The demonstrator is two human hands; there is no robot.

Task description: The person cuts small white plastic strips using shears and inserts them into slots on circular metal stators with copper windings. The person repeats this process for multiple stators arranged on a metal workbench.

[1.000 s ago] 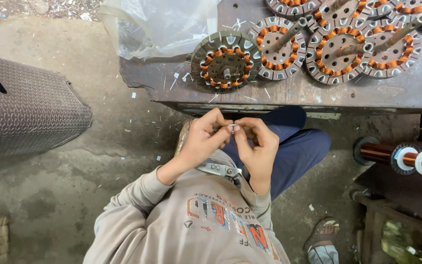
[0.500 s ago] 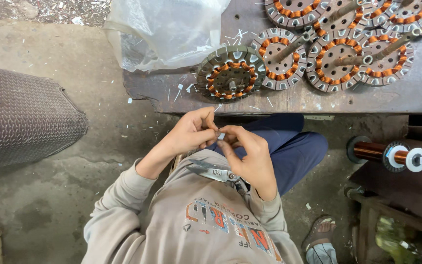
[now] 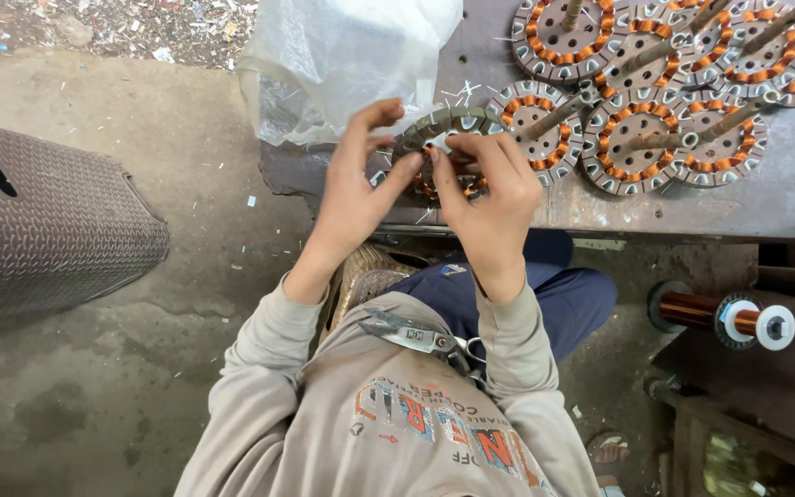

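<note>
A round metal stator (image 3: 446, 122) with orange copper windings lies at the near edge of a worn metal table (image 3: 692, 207). Both hands are on it. My left hand (image 3: 358, 189) presses its thumb onto the stator's near side while its other fingers lift off to the left. My right hand (image 3: 487, 195) curls its fingers over the stator's rim, and its thumb meets the left thumb over the windings. Whatever small piece sits between the thumbs is hidden. A pair of metal scissors (image 3: 413, 333) rests on my lap.
Several more wound stators (image 3: 639, 140) on rods lie on the table to the right. A crumpled clear plastic bag (image 3: 342, 55) sits at the table's left end. A brown woven plastic bin (image 3: 48, 221) stands on the concrete floor at left. A copper wire spool (image 3: 721, 317) is at right.
Both hands rose from in front of my chest, where they pinched a small white piece, up to the stator on the table edge. The view has tilted closer to the table.
</note>
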